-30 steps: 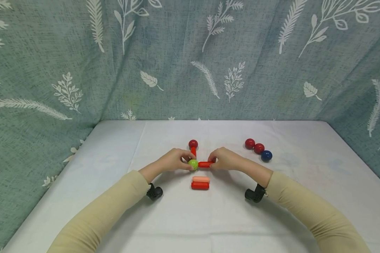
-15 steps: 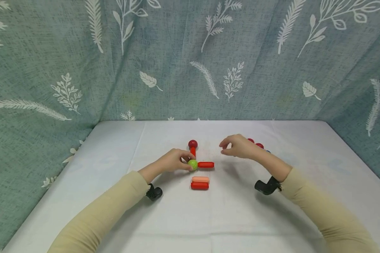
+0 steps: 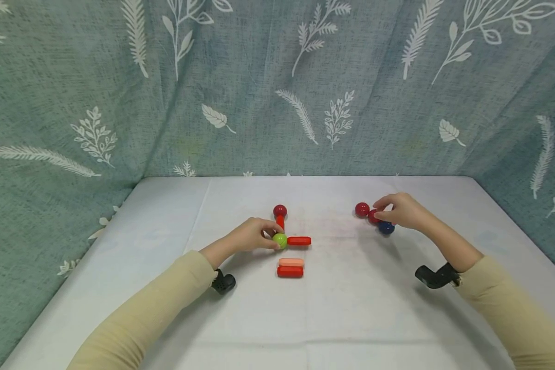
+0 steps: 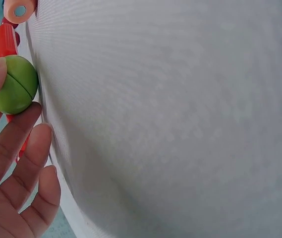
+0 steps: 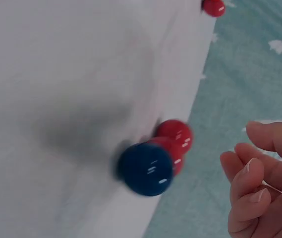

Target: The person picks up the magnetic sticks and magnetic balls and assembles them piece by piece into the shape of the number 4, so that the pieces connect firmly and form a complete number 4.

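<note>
My left hand [image 3: 254, 234] pinches a green ball [image 3: 281, 241] between thumb and fingers on the white table. One red stick [image 3: 299, 241] meets the ball from the right, and another red stick [image 3: 280, 222] runs from it to a red ball [image 3: 279, 210] at the back. Over on the right, my right hand [image 3: 404, 210] hovers above a row of two red balls [image 3: 362, 209] and a dark blue ball [image 3: 386, 228]. In the right wrist view its fingers [image 5: 249, 173] are bent loosely, apart from the balls, with nothing between them.
A peach stick [image 3: 291, 262] and a red stick [image 3: 290, 273] lie side by side in front of the green ball. Behind the white-covered table [image 3: 240, 324] hangs a green leaf-patterned cloth [image 3: 259, 103]. Both wrists carry a black camera [image 3: 437, 276].
My right hand has let go of the red stick beside the green ball and moved right, over the row of balls. The left hand stays on the green ball.
</note>
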A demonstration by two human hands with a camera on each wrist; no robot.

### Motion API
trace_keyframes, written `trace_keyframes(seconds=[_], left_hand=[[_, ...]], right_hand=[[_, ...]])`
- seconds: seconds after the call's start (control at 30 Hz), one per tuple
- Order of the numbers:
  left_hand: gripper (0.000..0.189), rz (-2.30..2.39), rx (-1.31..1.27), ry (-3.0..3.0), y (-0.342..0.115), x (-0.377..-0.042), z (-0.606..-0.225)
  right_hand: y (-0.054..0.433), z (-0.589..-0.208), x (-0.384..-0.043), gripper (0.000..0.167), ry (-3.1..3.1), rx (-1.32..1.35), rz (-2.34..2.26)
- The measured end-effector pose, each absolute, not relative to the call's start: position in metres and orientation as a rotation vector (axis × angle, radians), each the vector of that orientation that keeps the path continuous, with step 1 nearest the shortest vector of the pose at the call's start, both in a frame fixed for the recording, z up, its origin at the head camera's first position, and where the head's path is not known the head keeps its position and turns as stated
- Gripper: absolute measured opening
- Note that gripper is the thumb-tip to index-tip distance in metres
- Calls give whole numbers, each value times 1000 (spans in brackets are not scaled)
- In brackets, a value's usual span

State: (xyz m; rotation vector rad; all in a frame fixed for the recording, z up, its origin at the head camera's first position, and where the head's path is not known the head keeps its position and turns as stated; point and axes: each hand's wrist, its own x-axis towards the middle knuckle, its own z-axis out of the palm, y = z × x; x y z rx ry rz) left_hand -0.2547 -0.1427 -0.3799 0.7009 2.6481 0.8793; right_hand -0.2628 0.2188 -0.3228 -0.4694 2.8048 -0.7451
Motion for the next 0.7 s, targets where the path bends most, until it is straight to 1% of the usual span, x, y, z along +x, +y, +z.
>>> trace_keyframes(seconds=[0.3, 0.53, 0.7], left_hand=[[30, 864, 678, 2653, -142, -255, -380], [30, 867, 661, 2647, -142, -254, -379], [30, 858, 661, 2650, -142, -254, -379]], right_hand=[[236, -343, -264, 50, 2782, -212, -726], [241, -354, -266, 52, 2721, -154, -718], [243, -358, -266, 51, 2694, -135, -750]])
